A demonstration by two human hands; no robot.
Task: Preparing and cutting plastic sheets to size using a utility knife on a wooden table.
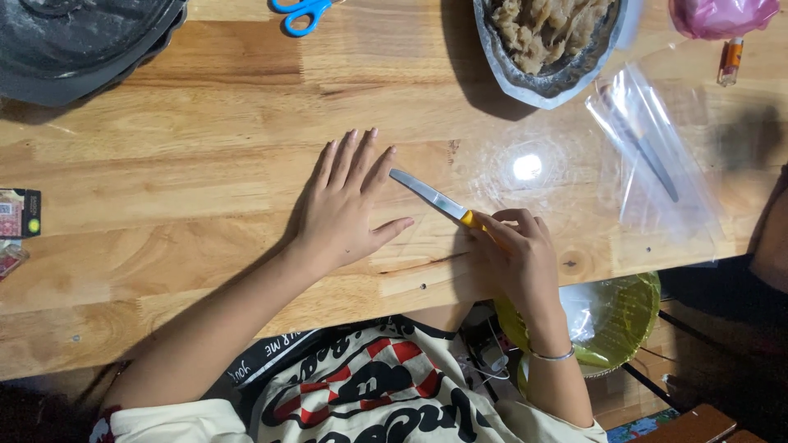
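Left hand (349, 209) flat on wooden table (197, 156) at frame centre, fingers spread wide. Right hand (517, 250) just right, fingers curled tight around yellow-handled knife (431, 197), blade angled toward left fingertips.

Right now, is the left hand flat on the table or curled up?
Flat: the left hand lies palm down on the table, fingers spread, beside the knife.

The yellow knife handle (472, 220) is mostly hidden inside the grip of the right hand (517, 254). At the upper left, a dark round pan (82, 41) is cut off by the frame's edge, as are the blue scissors (300, 12) at the top, the grey bowl (550, 49) of pale dough, and the pink bag (718, 16) at upper right. The yellow basin (611, 324) sits partly hidden under the tabletop (189, 164).
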